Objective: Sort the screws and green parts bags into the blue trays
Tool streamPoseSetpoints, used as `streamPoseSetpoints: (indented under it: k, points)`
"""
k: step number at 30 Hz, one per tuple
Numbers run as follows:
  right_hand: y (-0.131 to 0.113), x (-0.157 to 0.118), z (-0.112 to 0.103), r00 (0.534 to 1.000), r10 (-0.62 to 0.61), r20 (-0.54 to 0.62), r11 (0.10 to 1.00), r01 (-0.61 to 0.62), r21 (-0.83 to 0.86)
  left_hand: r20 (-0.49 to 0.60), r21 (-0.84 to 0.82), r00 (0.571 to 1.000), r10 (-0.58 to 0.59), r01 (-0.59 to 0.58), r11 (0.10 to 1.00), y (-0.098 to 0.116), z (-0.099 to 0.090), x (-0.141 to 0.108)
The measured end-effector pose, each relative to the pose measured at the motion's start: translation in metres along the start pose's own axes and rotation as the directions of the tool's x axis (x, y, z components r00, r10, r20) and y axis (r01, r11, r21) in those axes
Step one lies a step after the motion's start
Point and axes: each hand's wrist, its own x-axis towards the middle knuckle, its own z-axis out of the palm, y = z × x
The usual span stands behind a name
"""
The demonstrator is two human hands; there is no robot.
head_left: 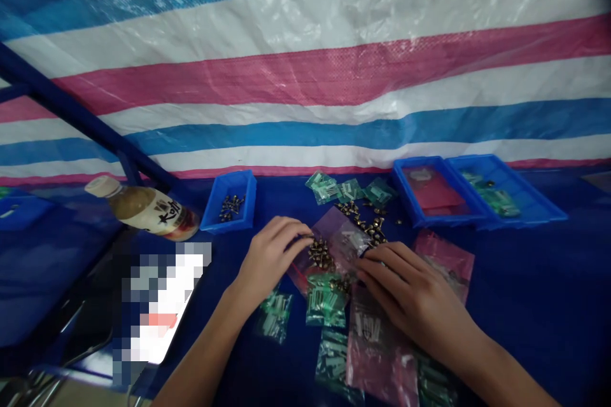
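Note:
My left hand (272, 257) is at the left edge of a loose pile of small brass-coloured screws (321, 255). Its thumb and fingertips come together in a pinch; whatever is between them is too small to make out. My right hand (415, 292) is closed, its fingertips pinching a clear plastic bag (352, 243) beside the pile. Under the screws lies a pinkish bag (330, 221). Below the right hand rests a pink bag (382, 350) with small parts inside. Green-tinted packets of pale parts (325, 306) lie between the hands, with another packet (275, 317) beside my left wrist.
A blue tray (252, 203) with screws stands at the back left, near a drink bottle (147, 208) and a lit, pixelated screen (167, 305). Two blue trays, one with red sheets (436, 194), one with green packets (506, 203), stand back right. Striped sheeting (305, 82) hangs behind.

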Motion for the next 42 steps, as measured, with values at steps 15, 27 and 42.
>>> streamPoseSetpoints:
  k: [15, 27, 42]
  points:
    - [-0.012, 0.003, -0.003, 0.957, 0.179, 0.226, 0.870, -0.262, 0.417, 0.062, -0.206, 0.970, 0.237, -0.220, 0.954, 0.043, 0.020, -0.011]
    - [-0.012, 0.000, 0.003, 0.996, 0.062, 0.065, 0.957, -0.078, 0.281, 0.387, 0.014, 0.916, 0.104, -0.119, 0.993, 0.050, 0.023, -0.010]
    - [-0.010, -0.007, 0.002, 0.982, -0.186, -0.042, 0.982, 0.186, 0.012, 0.436, -0.355, 0.895, -0.095, 0.268, 0.896, 0.058, 0.009, -0.006]
